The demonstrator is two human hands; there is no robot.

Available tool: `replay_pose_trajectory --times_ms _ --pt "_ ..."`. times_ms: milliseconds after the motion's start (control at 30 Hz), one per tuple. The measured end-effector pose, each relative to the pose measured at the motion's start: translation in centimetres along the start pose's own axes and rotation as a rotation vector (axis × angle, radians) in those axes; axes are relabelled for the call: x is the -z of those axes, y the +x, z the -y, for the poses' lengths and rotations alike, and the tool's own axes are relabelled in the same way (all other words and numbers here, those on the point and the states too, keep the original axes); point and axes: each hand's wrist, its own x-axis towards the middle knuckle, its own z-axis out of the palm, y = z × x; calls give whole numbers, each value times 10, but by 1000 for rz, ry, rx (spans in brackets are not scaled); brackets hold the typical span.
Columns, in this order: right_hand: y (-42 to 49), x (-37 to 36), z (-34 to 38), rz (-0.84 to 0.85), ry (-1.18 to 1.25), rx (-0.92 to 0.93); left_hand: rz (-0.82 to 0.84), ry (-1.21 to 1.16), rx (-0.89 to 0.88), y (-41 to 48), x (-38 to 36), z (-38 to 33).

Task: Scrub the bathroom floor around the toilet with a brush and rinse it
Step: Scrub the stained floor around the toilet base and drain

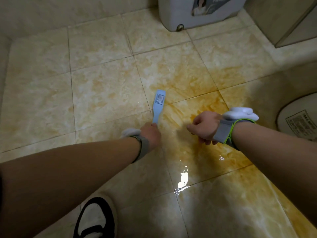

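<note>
Wet tiled floor point(103, 83), stained orange left of the toilet point(298, 121). White appliance point(197, 12) stands well beyond the toilet. Blue brush point(158, 107) is on the tiles, further left, label up, its handle gripped by the left hand point(151, 134). The right hand point(204, 126) is nearer the toilet, fingers curled, holding nothing.

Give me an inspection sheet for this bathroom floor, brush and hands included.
Surface: tiled floor wet, with glare; orange-yellow stain spreading from the toilet.
Job's things: light blue brush, label side up, on the tiles.
Clutter: nothing seen.
Grippers: left hand grips the brush handle; right hand curled, nothing seen in it.
Cables: nothing seen.
Surroundings: toilet at right; white appliance at the far wall; slipper near the bottom edge.
</note>
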Motion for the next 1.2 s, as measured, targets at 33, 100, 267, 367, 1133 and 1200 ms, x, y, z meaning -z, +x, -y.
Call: replay_pose_trajectory --times_ms 33,100,267,367,1133,1200 --pt "0 2 -2 -13 4 -5 20 56 -16 -1 -1 -3" --pt "-1 3 -5 -49 7 3 80 149 -169 -2 -13 2" --pt "5 5 -16 -116 -49 5 -94 98 -281 5 -30 4" --pt "10 7 -19 -136 -86 -5 -71 125 -208 0 -27 -5" --pt "34 18 -53 -338 314 -75 -80 175 -296 25 -37 -48" --pt "34 18 -55 -321 327 -73 28 270 -294 15 -41 -47"
